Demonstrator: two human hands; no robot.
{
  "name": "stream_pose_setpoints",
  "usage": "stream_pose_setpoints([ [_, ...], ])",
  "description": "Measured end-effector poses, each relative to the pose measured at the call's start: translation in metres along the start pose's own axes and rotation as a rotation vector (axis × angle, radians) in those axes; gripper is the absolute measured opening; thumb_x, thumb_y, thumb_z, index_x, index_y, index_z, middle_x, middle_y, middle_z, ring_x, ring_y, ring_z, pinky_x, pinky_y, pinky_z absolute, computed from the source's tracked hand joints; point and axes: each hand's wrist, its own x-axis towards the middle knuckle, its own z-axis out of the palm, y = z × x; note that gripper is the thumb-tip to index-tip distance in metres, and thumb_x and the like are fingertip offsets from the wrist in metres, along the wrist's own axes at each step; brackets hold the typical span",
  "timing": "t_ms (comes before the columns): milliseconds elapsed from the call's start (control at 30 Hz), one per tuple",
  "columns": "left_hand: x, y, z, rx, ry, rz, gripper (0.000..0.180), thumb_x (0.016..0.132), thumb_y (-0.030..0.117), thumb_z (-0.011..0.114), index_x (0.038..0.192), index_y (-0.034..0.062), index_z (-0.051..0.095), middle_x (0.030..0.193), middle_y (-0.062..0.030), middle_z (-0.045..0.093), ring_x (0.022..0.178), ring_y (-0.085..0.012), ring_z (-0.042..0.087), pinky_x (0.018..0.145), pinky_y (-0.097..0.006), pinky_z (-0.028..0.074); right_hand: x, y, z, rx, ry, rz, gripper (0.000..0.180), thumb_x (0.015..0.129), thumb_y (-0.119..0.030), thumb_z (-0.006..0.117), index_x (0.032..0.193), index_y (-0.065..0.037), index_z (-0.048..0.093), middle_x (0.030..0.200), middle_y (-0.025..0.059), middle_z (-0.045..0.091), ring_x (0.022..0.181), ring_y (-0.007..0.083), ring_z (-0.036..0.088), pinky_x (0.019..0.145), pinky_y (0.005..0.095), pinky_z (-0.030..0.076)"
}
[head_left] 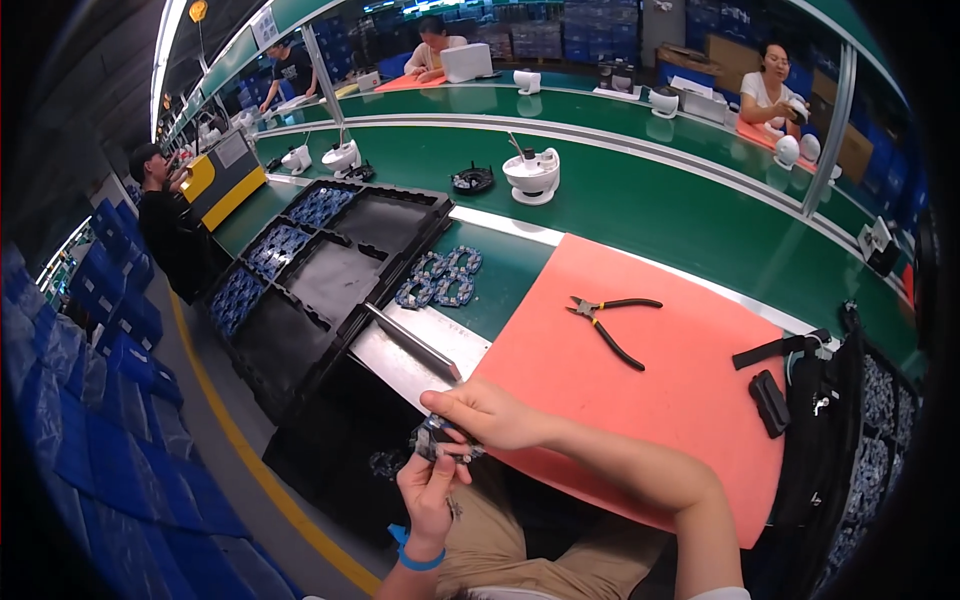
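Over my lap, just off the near left corner of the orange-pink mat [560, 400], both hands grip a small dark circuit board part [430, 440]. My left hand [428, 495], with a blue band at its wrist, pinches it from below. From above, the fingers and thumb of my right hand [490, 415] close round its upper edge. Fingers cover much of the part, so its full shape is hidden. Diagonal cutters [600, 318] with black handles lie spread on the mat. Several blue ring-shaped circuit boards [440, 278] lie on the green surface beyond my hands.
Black divided trays [330, 275], some sections filled with blue boards, stand at the left. A black bar-like object [768, 403] rests on the mat's right side. White appliance bases [531, 178] sit on the green conveyor [420, 150]. Several people work across and along the line.
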Motion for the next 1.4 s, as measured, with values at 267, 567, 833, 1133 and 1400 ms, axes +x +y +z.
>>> stream_pose_setpoints([
  [267, 0.014, -0.004, -0.002, 0.034, 0.093, -0.044, 0.022, 0.099, 0.017, 0.047, 0.098, 0.0016, 0.062, 0.065, 0.0027, 0.051, 0.053, -0.0013, 0.037, 0.047, -0.017, 0.027, 0.003, 0.010, -0.002, 0.022, 0.166, 0.025, 0.062, 0.100, -0.047, 0.038, 0.057, -0.004, 0.051, 0.050, -0.0005, 0.046, 0.047, 0.0077, 0.043, 0.046, 0.0258, 0.037],
  [567, 0.017, -0.017, -0.006, -0.027, 0.123, -0.125, 0.014, 0.094, 0.011, 0.057, 0.097, -0.0026, 0.060, 0.063, 0.0021, 0.052, 0.047, -0.0031, 0.041, 0.043, -0.018, 0.027, 0.005, 0.035, 0.026, -0.295, 0.617, -0.329, 0.038, 0.094, -0.023, 0.059, 0.065, -0.001, 0.047, 0.054, 0.0061, 0.047, 0.047, 0.0111, 0.045, 0.047, 0.0282, 0.037],
  [833, 0.027, -0.003, -0.015, 0.109, 0.023, -0.123, 0.010, 0.083, -0.003, 0.066, 0.093, -0.0035, 0.064, 0.087, -0.0018, 0.064, 0.077, -0.0056, 0.059, 0.069, -0.019, 0.046, 0.008, 0.040, 0.022, -0.282, 0.562, -0.247, 0.035, 0.093, -0.023, 0.059, 0.066, -0.002, 0.049, 0.052, 0.0051, 0.049, 0.048, 0.0096, 0.046, 0.049, 0.0273, 0.038],
  [1133, 0.130, 0.043, -0.112, 0.466, 0.168, 0.065, 0.011, 0.086, 0.012, 0.066, 0.083, 0.0020, 0.066, 0.068, 0.0050, 0.055, 0.054, 0.0002, 0.041, 0.048, -0.018, 0.026, 0.006, 0.061, 0.004, -0.262, 0.591, -0.147, 0.031, 0.095, -0.026, 0.053, 0.077, 0.000, 0.054, 0.061, 0.0117, 0.054, 0.054, 0.0223, 0.053, 0.054, 0.0355, 0.042],
  [1400, 0.112, 0.004, -0.132, 0.222, 0.258, 0.025, 0.016, 0.092, 0.015, 0.059, 0.096, 0.0001, 0.063, 0.073, -0.0022, 0.057, 0.043, -0.0032, 0.038, 0.041, -0.019, 0.025, 0.011, 0.073, -0.014, -0.624, 0.384, -0.125, 0.030, 0.089, -0.024, 0.057, 0.074, 0.001, 0.056, 0.065, 0.0195, 0.058, 0.059, 0.0336, 0.058, 0.057, 0.0417, 0.044],
])
